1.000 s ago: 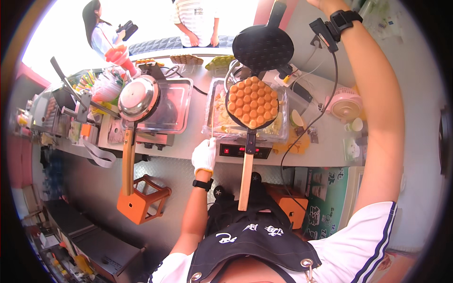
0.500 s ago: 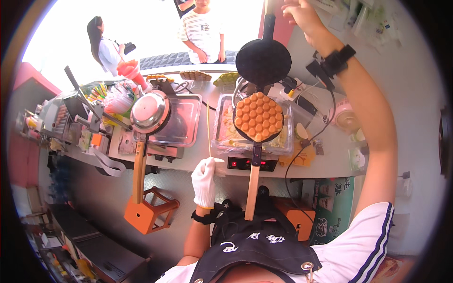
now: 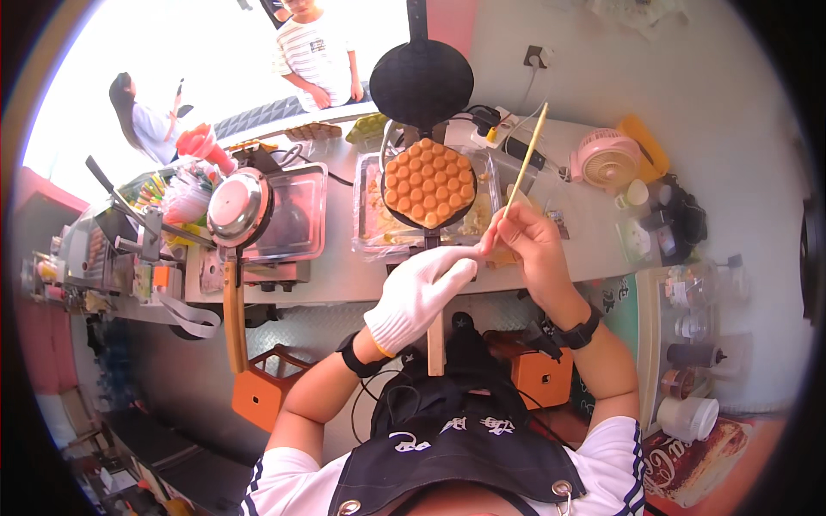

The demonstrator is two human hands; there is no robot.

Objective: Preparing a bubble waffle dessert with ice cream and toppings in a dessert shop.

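A golden bubble waffle (image 3: pixel 428 183) lies on the lower plate of an open waffle iron, whose dark round upper plate (image 3: pixel 422 83) is tilted back behind it. Between my arms juts the iron's wooden handle (image 3: pixel 436 346). My right hand (image 3: pixel 533 249), bare, pinches a thin pale stick (image 3: pixel 527 163) near its lower end, the stick pointing up and slightly right. My left hand (image 3: pixel 422 291) wears a white knitted glove and reaches across the handle. Its fingers are stretched out, thumb apart, with the fingertips meeting my right fingers.
A second round iron (image 3: pixel 239 206), closed, stands at left by a clear tray (image 3: pixel 301 215). Crumbs lie in the tray (image 3: pixel 368 211) under the waffle. A pink fan (image 3: pixel 606 159) stands at right. Orange stools (image 3: pixel 542 377) are below the counter. Two people are beyond the counter.
My right hand has come down from the raised upper plate and now holds the stick that my gloved left hand held. My left hand has moved right to meet it. The view has shifted right.
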